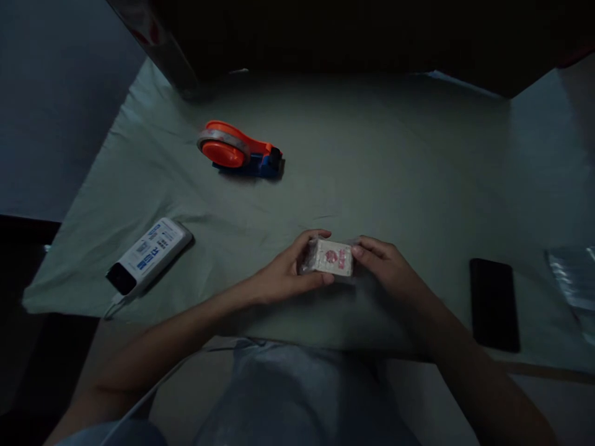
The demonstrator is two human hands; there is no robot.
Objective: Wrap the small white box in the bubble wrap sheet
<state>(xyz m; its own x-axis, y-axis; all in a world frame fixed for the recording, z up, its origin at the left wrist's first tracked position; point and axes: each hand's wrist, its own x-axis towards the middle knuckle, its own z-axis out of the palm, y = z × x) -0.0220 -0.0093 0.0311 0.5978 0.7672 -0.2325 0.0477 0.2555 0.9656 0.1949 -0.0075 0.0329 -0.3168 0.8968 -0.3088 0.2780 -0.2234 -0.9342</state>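
Note:
Between my two hands is a small pale box (335, 257) with pink-red print, wrapped in clear plastic. My left hand (297, 266) wraps round its left end, thumb along the near side and fingers along the far side. At the right end my right hand (379, 257) pinches the box's edge with the thumb on top; its other fingers are partly hidden. Crinkled wrap shows by the left palm. The box is held close over the green cloth, near the front edge; whether it rests on the cloth I cannot tell.
An orange and blue tape dispenser (232, 148) stands at the back left. A white power bank (153, 254) with a cable lies at the left, a black phone-like slab (494, 303) at the right. Clear plastic (576, 279) sits at the far right. Dark panels (348, 37) border the back.

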